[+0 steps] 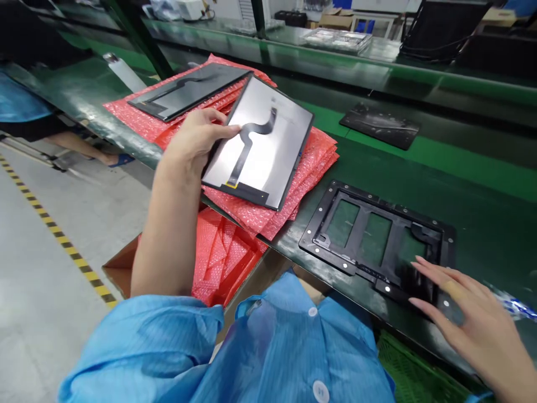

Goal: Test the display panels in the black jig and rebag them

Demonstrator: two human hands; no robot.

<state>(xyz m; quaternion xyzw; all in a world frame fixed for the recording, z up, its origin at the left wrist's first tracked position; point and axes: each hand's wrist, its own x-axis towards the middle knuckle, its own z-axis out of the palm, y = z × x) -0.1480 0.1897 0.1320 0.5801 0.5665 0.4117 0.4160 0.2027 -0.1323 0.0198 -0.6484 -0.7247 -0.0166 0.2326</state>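
Observation:
My left hand (200, 134) pinches the left edge of a tablet display panel (277, 151) between thumb and fingers. The panel is tilted, its silvery back facing me, with a dark curved ribbon cable (243, 151) on it. It hangs above a stack of red bubble-wrap bags (312, 168). A black frame-shaped fixture (364, 235) with several round metal dots lies on the green bench to the right. Over its near right corner is my right hand (470, 313), thumb and fingers apart, holding nothing visible; whether the fingertips touch the fixture is unclear.
Another display panel (188, 89) rests on red bubble wrap at the left. A dark flat plate (380, 126) lies farther back on the bench (495, 224). Below the bench edge, a cardboard box (121, 268) holds red bags. Another person's blue clothing (20, 101) shows far left.

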